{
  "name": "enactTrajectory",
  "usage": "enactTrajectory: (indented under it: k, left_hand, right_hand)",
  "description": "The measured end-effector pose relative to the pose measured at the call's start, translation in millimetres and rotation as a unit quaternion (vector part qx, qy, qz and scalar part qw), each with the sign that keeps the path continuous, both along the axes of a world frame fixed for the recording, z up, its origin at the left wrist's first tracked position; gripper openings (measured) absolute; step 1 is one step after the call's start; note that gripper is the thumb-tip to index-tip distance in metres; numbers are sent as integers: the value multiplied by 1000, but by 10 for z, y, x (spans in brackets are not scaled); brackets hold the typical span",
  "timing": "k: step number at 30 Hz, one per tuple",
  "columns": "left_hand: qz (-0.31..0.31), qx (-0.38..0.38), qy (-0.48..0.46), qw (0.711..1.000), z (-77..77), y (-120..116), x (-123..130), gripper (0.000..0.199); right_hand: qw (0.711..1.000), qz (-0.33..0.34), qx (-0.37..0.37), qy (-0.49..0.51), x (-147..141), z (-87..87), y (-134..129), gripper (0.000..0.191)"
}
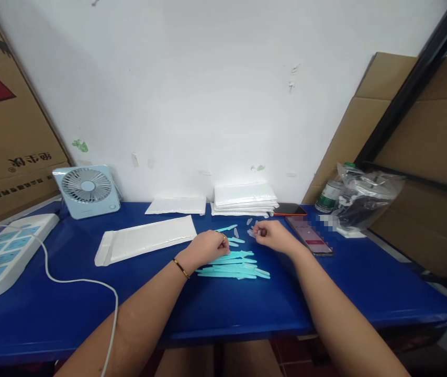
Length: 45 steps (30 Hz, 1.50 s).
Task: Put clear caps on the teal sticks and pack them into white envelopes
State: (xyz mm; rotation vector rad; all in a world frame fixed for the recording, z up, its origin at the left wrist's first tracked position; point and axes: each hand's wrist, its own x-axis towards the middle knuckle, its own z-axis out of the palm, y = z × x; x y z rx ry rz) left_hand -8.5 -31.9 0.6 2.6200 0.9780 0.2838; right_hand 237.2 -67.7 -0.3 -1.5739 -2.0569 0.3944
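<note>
Several slim teal eyebrow razors (231, 270) lie in a loose pile on the blue table, with a few more just behind. My left hand (207, 247) is closed at the back of the pile, its fingertips on a teal razor (236, 240); the fingers partly hide the contact. Another razor (227, 228) shows beyond the knuckles. To the right, my right hand (272, 235) pinches among small clear plastic caps (250, 233), thumb and fingers together. One more clear cap (236, 232) lies between the hands.
A white padded mailer (148, 241) lies left of my hands; stacked mailers (245, 195) stand against the wall. Phones (310, 235) lie at right, near a bottle (328, 196) and plastic bag (365, 201). At left are a fan (87, 191), power strip (15, 256) and white cable (82, 281).
</note>
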Motion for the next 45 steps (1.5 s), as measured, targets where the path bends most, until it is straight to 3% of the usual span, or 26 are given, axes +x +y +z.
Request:
enactTrajectory:
  k: [4,11,14,18,20,22,25,27,30,33,37,40,45]
  left_hand:
    - [46,10,-18,999,63,78,-71,19]
    - [84,9,-9,996,132,112,-138,18]
    - [79,13,-6,997,127,115,-140,18]
    - [77,14,-7,997,123,126,-140,18]
    - [74,11,-9,997,119,129,-143,19]
    - [72,8,-11,997,114,131,-147,20]
    - [71,7,-10,997,110,129,-151,20]
    - [73,7,-10,997,115,124,-152,20]
    - [75,6,-11,997,129,113,-151,19]
    - [73,0,-13,997,137,103,-151,18]
    - [68,-5,-10,998,138,100,-151,19]
    - [68,-7,-13,998,139,104,-152,19]
    - [59,-15,-27,998,138,110,-150,23]
  right_hand:
    - [992,37,-57,108,105,21,-27,14]
    - [997,23,-35,57,106,59,-33,16]
    - [986,90,-131,52,122,141,-96,20]
    - [944,202,-259,34,111,184,-151,34]
    - [937,206,-280,36,106,167,-148,29]
    - [939,167,-295,49,117,144,-136,23]
    - [953,74,-281,80,162,123,-119,20]
    - [957,46,-267,106,193,120,-114,24]
    - [952,48,-278,121,220,118,-112,28]
    - [959,30,-270,80,235,104,-101,20]
    - [981,28,-189,11,246,57,-57,18]
    - [989,42,-130,47,202,18,-22,20]
    - [985,69,-115,111,42,12,-10,26]
